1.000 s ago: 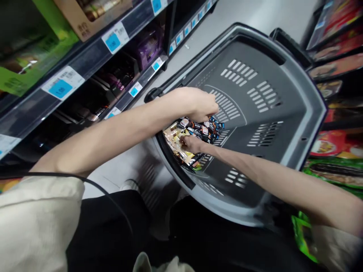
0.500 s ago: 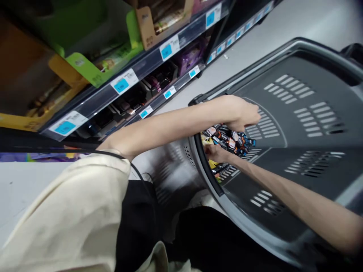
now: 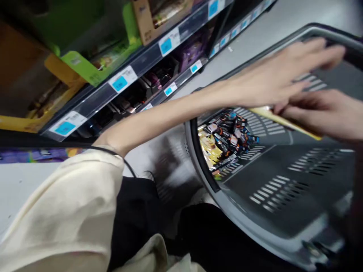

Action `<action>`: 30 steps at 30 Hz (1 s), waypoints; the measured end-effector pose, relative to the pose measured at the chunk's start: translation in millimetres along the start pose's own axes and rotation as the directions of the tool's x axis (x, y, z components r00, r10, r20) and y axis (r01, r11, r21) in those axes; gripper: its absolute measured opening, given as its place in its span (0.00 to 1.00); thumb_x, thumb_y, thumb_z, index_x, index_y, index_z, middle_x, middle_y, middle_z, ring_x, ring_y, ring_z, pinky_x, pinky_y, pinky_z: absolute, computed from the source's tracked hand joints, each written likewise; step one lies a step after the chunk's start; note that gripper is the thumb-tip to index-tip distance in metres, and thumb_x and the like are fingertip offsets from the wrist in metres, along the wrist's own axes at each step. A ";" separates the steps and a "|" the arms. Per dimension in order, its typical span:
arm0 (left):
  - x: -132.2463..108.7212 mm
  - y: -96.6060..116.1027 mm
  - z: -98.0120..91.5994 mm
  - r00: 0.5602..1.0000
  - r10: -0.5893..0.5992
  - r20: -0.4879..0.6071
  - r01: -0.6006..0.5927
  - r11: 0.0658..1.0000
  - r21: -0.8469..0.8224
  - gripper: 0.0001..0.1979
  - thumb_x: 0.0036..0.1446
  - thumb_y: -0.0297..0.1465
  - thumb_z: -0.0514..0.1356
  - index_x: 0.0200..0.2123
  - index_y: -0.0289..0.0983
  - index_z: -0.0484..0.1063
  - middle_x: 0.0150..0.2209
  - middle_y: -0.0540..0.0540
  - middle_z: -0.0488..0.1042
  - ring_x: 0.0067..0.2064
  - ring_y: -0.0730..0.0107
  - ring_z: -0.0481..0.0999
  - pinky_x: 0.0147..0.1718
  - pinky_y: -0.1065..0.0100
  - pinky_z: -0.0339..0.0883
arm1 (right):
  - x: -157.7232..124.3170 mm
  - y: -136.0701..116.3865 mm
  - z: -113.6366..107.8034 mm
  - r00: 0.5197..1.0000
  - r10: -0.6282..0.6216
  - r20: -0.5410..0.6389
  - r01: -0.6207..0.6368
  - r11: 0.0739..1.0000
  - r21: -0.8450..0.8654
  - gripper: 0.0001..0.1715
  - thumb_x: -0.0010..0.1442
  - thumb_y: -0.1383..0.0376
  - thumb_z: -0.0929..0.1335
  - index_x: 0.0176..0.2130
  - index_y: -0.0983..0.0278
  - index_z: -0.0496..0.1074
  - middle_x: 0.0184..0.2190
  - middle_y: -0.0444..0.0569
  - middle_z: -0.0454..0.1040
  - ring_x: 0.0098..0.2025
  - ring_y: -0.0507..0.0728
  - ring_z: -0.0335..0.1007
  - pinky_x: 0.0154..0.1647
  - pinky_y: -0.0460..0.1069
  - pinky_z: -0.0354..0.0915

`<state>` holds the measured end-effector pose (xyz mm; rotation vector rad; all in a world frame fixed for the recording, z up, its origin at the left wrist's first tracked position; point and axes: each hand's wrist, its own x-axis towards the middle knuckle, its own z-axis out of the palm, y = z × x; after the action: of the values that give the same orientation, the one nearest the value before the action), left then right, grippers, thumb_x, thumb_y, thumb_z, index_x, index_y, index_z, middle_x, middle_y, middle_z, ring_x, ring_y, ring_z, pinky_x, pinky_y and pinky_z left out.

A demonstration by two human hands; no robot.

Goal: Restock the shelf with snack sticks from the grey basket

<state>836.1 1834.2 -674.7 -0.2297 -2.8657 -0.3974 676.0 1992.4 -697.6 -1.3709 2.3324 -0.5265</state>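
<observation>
My right hand (image 3: 326, 115) comes in from the right edge and pinches a flat yellow packet (image 3: 286, 121) above the grey shopping basket (image 3: 255, 241). My left hand (image 3: 292, 71) reaches across from the left, its fingers stretched out and apart. It overlaps the far end of the packet; whether it touches it cannot be made out. In the basket's bottom lie several small black wrapped packets (image 3: 227, 132) with orange and blue marks, beside yellow packets (image 3: 210, 149). Both hands are somewhat blurred.
A store shelf (image 3: 99, 102) with price tags (image 3: 122, 79) runs along the upper left, holding green (image 3: 82, 68) and brown display boxes (image 3: 146, 22). Purple packs (image 3: 193, 53) stand on the lower shelf. My legs in black trousers (image 3: 138, 223) are close to the basket.
My right hand has come up out of the basket with a yellow packet. My left hand has moved right and its fingers have spread. The yellow packets in the basket are now uncovered.
</observation>
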 end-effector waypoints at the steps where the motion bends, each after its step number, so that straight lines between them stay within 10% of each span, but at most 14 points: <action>1: 0.9 -5.4 -0.2 0.993 -0.067 -0.101 0.064 0.997 -0.033 0.29 0.67 0.28 0.36 0.55 0.29 0.72 0.66 0.52 0.69 0.71 0.72 0.66 0.67 0.72 0.55 | -6.6 -5.1 -6.5 0.996 0.084 -0.030 -0.082 0.995 0.052 0.09 0.66 0.68 0.75 0.31 0.64 0.81 0.24 0.41 0.75 0.21 0.42 0.63 0.23 0.41 0.56; 5: 9.4 -30.8 12.6 0.771 -0.472 -0.427 0.352 0.875 -0.333 0.28 0.65 0.26 0.60 0.66 0.25 0.62 0.69 0.37 0.64 0.76 0.60 0.58 0.76 0.60 0.48 | -14.9 -33.3 -11.1 0.937 0.269 -0.224 -0.178 0.917 0.356 0.13 0.67 0.80 0.67 0.32 0.69 0.77 0.19 0.36 0.69 0.18 0.39 0.58 0.20 0.40 0.47; 10: 16.1 -42.3 31.6 0.605 -0.729 -0.320 0.358 0.608 -0.709 0.24 0.64 0.26 0.68 0.60 0.37 0.65 0.65 0.41 0.69 0.66 0.67 0.68 0.70 0.65 0.63 | 1.5 -33.9 -7.3 0.812 0.209 -0.545 0.172 0.806 0.566 0.24 0.57 0.90 0.61 0.27 0.65 0.70 0.17 0.38 0.64 0.16 0.45 0.58 0.15 0.44 0.51; 14: 12.4 -28.6 29.0 0.709 -0.692 -0.135 0.200 0.381 -0.903 0.07 0.74 0.37 0.60 0.46 0.40 0.67 0.42 0.45 0.77 0.40 0.67 0.79 0.47 0.58 0.78 | 4.2 -25.1 1.2 0.687 -0.073 -0.723 0.511 0.756 0.409 0.18 0.58 0.84 0.65 0.32 0.61 0.71 0.24 0.41 0.65 0.21 0.45 0.55 0.22 0.45 0.52; 17: 8.9 -17.7 22.8 0.805 -0.585 -0.095 0.142 0.346 -0.928 0.11 0.78 0.37 0.53 0.45 0.37 0.70 0.41 0.46 0.78 0.40 0.69 0.79 0.46 0.60 0.77 | -2.1 -31.3 15.3 0.775 -0.203 -0.598 0.498 0.778 0.382 0.10 0.62 0.68 0.74 0.39 0.60 0.68 0.28 0.41 0.71 0.24 0.46 0.61 0.25 0.45 0.61; 21: 3.7 -16.1 22.5 0.821 -0.556 -0.132 0.140 0.419 -0.897 0.06 0.73 0.34 0.60 0.46 0.40 0.75 0.42 0.48 0.80 0.52 0.59 0.80 0.51 0.59 0.77 | -9.7 -39.8 29.1 0.918 -0.192 -0.347 0.339 0.835 0.433 0.30 0.59 0.52 0.80 0.45 0.58 0.62 0.35 0.42 0.79 0.33 0.49 0.74 0.32 0.46 0.70; 30: 2.0 -22.7 29.6 0.868 -0.461 -0.185 0.040 0.437 -0.899 0.07 0.71 0.30 0.61 0.42 0.35 0.79 0.42 0.46 0.83 0.43 0.68 0.82 0.47 0.65 0.77 | 3.4 -24.7 27.8 0.910 -0.155 -0.384 0.343 0.801 0.491 0.33 0.58 0.38 0.77 0.42 0.58 0.64 0.30 0.41 0.77 0.24 0.48 0.70 0.23 0.48 0.66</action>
<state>823.6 1821.3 -707.5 0.1437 -1.9806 -1.7635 706.7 1974.8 -709.5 -1.3772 1.9724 -1.4850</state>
